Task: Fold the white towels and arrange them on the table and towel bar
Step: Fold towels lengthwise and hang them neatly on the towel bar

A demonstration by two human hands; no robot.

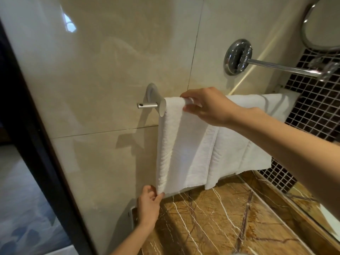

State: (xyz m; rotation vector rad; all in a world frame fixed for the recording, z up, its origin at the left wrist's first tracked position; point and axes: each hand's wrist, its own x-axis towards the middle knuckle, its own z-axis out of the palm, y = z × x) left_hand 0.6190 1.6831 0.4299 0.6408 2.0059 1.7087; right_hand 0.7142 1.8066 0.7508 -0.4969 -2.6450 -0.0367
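Note:
A folded white towel (184, 150) hangs over the silver towel bar (147, 105) on the cream tiled wall. Beside it on the right, a second white towel (239, 151) hangs from the same bar. My right hand (207, 105) grips the top fold of the left towel where it lies over the bar. Below, my left hand (150, 201) pinches that towel's lower left corner. The bar itself is hidden under the towels except for its left end and round mount.
A brown marble counter (220, 221) with white veins lies under the towels. A chrome arm (276, 68) on a round wall mount carries a round mirror (323, 24) at upper right. Dark mosaic tiles (316, 107) cover the right wall. A dark door frame (36, 144) runs down the left.

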